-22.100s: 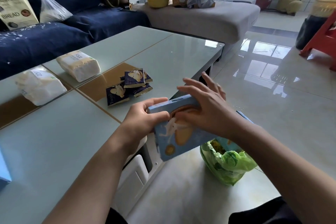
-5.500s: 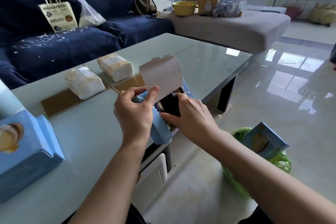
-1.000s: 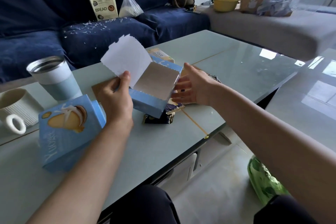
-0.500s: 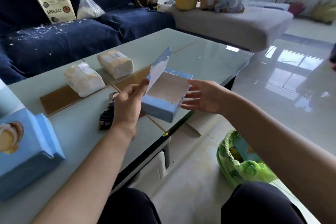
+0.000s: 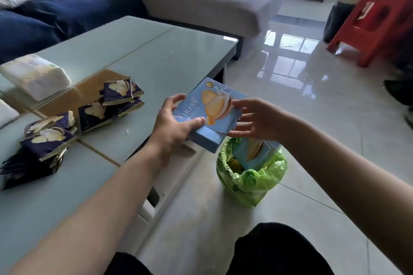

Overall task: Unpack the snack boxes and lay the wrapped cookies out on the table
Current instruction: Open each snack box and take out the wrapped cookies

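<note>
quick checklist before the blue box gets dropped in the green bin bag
1. Left hand grips the blue box: ok.
2. Right hand open at the box's far side, fingers straight: ok.
3. Box above the green bag mouth: not ok, it sits partly over the table edge.
4. Room in the bag: cannot tell, another box already sticks out.
5. Box emptied: cannot tell, it looks closed.
6. Wrapped cookies on the table: ok.
</note>
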Demonstrator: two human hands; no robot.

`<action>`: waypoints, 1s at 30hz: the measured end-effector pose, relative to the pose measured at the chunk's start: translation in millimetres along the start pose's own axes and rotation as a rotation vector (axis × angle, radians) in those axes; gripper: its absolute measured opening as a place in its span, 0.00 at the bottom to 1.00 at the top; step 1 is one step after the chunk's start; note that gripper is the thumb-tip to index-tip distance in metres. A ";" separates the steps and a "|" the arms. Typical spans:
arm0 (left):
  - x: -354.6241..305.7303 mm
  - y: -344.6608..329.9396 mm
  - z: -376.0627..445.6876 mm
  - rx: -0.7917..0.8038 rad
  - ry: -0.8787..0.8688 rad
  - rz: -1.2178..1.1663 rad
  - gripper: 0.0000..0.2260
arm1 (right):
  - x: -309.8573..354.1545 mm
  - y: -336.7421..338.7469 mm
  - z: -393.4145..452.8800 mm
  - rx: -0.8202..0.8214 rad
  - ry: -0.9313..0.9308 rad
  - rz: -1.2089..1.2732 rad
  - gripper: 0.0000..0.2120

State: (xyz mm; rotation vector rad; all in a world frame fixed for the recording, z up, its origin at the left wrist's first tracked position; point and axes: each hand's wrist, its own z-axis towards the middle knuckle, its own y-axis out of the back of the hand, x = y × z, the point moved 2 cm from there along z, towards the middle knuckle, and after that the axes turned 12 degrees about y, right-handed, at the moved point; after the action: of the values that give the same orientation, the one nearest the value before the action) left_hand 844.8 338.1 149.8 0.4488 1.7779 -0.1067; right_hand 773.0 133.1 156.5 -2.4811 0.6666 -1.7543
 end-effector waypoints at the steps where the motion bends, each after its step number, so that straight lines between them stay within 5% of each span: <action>1: 2.3 -8.7 4.5 0.044 0.027 0.017 0.35 | -3.4 9.2 -0.5 -0.021 0.014 -0.004 0.11; 5: 21.4 -40.7 25.9 0.112 0.113 0.160 0.44 | -12.1 40.8 2.1 -0.112 0.062 -0.062 0.05; 10: 44.6 -86.3 52.3 0.146 0.152 0.260 0.33 | -27.9 76.5 12.3 -0.196 0.166 -0.359 0.22; 21: 108.1 -157.4 108.6 0.213 0.134 0.429 0.14 | -95.7 135.5 36.7 -0.357 0.381 -0.816 0.26; 24: 120.5 -164.8 112.7 0.213 0.132 0.488 0.17 | -109.1 139.9 38.9 -0.341 0.463 -0.964 0.33; 30: 128.9 -176.6 104.6 0.132 -0.013 0.772 0.33 | -133.5 145.5 45.3 -0.261 0.391 -1.432 0.26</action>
State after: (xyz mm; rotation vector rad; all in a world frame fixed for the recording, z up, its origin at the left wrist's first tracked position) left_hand 853.8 174.7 -29.0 1.1907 1.4812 0.3169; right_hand 730.5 39.1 -17.8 -2.9678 -1.3948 -2.5612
